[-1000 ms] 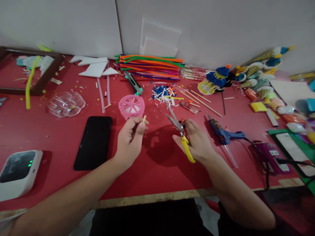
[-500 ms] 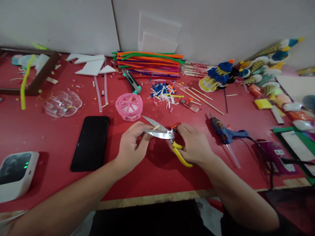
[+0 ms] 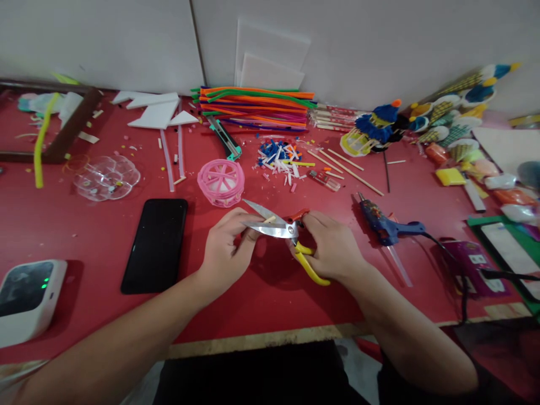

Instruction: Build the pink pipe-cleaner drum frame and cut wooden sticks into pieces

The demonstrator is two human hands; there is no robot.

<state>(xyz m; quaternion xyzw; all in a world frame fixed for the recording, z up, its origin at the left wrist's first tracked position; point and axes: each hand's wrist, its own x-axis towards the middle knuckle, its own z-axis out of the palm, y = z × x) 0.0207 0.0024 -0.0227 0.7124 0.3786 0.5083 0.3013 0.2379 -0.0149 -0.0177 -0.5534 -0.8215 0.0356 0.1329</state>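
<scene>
The right hand grips scissors, with a small stick, pinched by the left hand, between their parted blades.

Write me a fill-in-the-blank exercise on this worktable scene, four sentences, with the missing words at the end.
1. The right hand holds scissors whose two metal ____ stand apart.
2. The left hand holds a small stick, and beyond that hand sits a wheel-like frame coloured ____.
3. From the wearer's view, the black phone lies to the ____ of the left hand.
4. The tabletop is coloured ____.

Missing words: blades; pink; left; red.
</scene>
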